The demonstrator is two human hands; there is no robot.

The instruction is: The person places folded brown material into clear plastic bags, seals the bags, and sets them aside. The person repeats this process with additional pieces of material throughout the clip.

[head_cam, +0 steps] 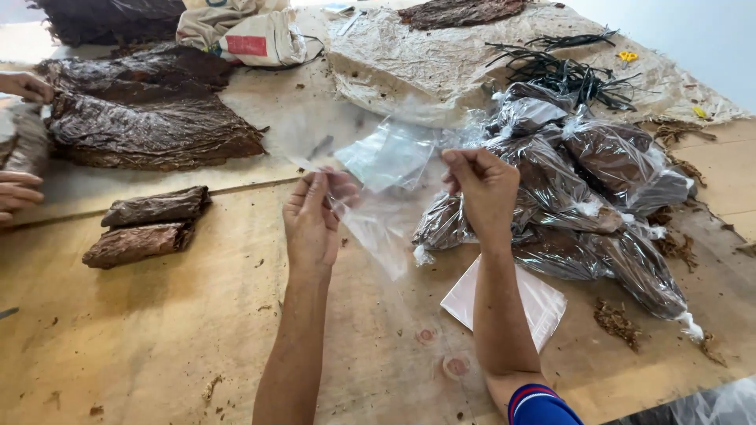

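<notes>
Clear plastic is stretching between your hands: you are pinching the mouth of a thin empty bag [378,216] above the wooden table [157,338], your left hand [313,220] and right hand [482,189] each clamping finger and thumb on one edge. Film this thin could tear if you are pulling unevenly, or slip free, since you are gripping only its rim. Filled bags [598,197] are lying just beside your right hand.

Upper left of my wooden tabletop [157,346] lie flat dark brown dried leaves [150,130]; two rolled brown leaf bundles [146,224] sit lower; black ties [567,71] upper right.
</notes>
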